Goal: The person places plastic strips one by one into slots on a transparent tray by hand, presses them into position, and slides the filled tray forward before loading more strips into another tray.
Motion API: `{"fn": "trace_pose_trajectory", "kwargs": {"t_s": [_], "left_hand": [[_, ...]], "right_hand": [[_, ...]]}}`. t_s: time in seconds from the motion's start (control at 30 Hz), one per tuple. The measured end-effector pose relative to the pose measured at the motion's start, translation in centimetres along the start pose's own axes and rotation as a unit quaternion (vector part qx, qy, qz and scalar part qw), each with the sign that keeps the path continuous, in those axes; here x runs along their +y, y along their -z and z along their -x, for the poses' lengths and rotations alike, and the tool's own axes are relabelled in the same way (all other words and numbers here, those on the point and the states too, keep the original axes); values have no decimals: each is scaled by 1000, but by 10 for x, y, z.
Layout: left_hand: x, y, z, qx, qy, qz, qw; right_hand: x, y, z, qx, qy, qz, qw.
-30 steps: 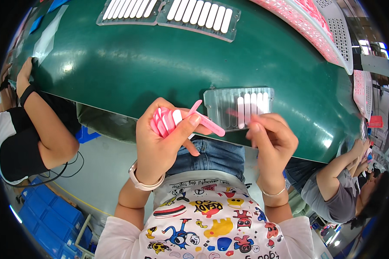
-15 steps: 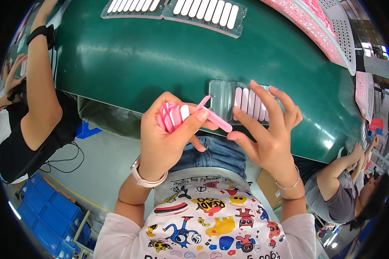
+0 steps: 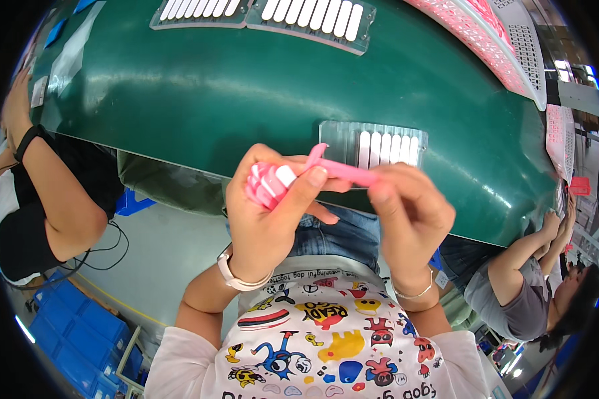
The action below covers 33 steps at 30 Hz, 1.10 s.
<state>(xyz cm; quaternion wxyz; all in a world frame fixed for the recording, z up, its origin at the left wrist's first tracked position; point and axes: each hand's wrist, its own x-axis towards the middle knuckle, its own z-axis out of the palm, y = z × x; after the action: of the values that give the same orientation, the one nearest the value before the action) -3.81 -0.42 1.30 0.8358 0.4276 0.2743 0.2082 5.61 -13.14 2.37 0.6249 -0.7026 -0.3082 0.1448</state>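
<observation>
My left hand [image 3: 263, 206] is closed round a bundle of small flat pink strips [image 3: 266, 186] with rounded ends, which resemble nail files; one shows a white face. Between its thumb and forefinger it also pinches a longer pink strip [image 3: 346, 171], which sticks out to the right. A second pink strip end [image 3: 317, 153] points up there. My right hand [image 3: 409, 209] pinches the right end of the longer strip, its fingertips partly hiding that end. Just beyond the hands lies a clear slotted tray [image 3: 339, 143] with several white strips [image 3: 386, 147], its near edge partly covered by my right hand.
Two more clear trays [image 3: 306, 28] of white strips lie at the far edge of the green table [image 3: 199, 86]. A white and pink basket [image 3: 486, 56] stands at far right. Co-workers' arms [image 3: 66, 189] show at both sides. Blue bins [image 3: 80, 339] stand lower left.
My right hand has moved from open above the tray down and left, and closed on the strip's free end. The tray's strips are now less covered. The co-worker's arm at left has lowered.
</observation>
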Motion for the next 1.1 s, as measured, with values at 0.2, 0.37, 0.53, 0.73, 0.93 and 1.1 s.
{"fn": "trace_pose_trajectory", "kwargs": {"t_s": [0.2, 0.37, 0.53, 0.73, 0.93, 1.1], "left_hand": [[0, 1, 4, -32, 45, -12, 998], [3, 11, 1, -6, 42, -33, 999], [8, 19, -4, 3, 32, -37, 999], [7, 16, -6, -9, 40, -24, 999], [7, 15, -8, -11, 42, -32, 999], [7, 13, -7, -22, 45, -32, 998]], "right_hand": [[0, 5, -10, 64, 149, 84, 983], [11, 31, -25, -56, 379, 397, 834], [29, 27, -9, -142, 385, 385, 826], [27, 29, -4, -132, 322, 398, 849], [19, 28, 0, -133, 295, 476, 818], [7, 24, -5, -123, 313, 549, 765]]}}
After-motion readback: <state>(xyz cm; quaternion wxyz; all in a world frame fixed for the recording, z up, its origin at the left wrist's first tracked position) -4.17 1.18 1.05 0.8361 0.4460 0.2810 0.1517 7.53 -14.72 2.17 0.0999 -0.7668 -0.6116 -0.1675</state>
